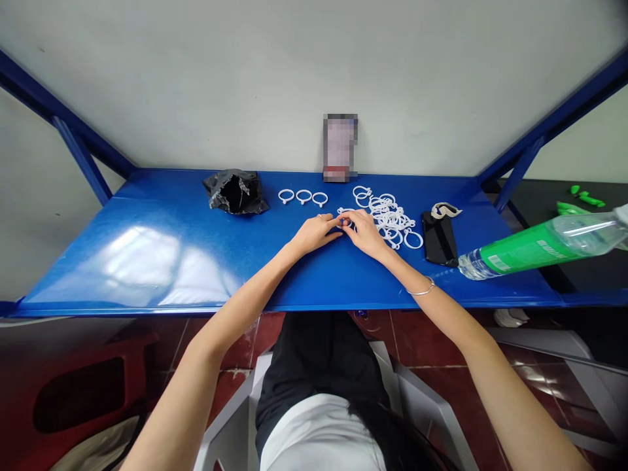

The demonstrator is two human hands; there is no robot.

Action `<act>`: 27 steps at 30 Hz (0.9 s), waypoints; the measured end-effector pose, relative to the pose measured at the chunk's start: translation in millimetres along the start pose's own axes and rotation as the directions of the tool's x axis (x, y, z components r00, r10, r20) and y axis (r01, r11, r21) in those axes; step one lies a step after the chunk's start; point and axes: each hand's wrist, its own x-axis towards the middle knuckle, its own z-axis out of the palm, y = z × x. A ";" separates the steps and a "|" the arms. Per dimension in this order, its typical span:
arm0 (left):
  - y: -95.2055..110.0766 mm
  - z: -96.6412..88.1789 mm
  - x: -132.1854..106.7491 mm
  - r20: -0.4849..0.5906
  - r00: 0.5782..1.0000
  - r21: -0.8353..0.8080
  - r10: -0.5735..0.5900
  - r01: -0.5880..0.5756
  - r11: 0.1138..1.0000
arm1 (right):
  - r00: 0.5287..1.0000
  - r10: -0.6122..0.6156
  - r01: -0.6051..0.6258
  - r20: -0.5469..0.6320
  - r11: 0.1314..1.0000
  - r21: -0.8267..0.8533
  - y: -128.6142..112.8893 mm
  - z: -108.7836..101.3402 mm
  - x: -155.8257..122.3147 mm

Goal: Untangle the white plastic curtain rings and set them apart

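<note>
My left hand point(316, 234) and my right hand point(364, 232) meet over the middle of the blue table, fingertips bent together. Between them is a white plastic curtain ring point(345, 223), partly covered by the fingers of both hands. To the right, beside and behind my right hand, lies a loose pile of white curtain rings point(390, 216), each with a small eyelet. Further back and left of my hands, three rings are laid in a row: a left one point(286, 196), a middle one point(304, 196) and a right one point(320, 199).
A torn black plastic bag point(235, 191) lies at the back left of the blue table point(161, 261). A blurred upright device point(339, 149) leans on the wall. At right are a black phone point(440, 240), a beige strap-like item point(445, 210) on it and a green-labelled bottle point(532, 248).
</note>
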 end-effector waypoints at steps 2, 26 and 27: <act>-1.9 1.0 0.6 -0.012 1.000 -0.020 0.002 -0.002 1.000 | 1.000 -0.006 0.006 0.005 1.000 -0.028 -1.3 0.3 -0.8; -11.5 4.6 3.0 -0.264 0.957 -0.497 -0.122 -0.027 0.867 | 0.983 -0.076 0.071 -0.166 0.997 -0.036 0.5 -2.6 -1.3; -11.1 3.9 2.9 -0.279 0.951 -0.521 -0.136 -0.031 0.853 | 0.981 -0.083 0.079 -0.175 0.996 -0.030 0.1 -2.6 -1.2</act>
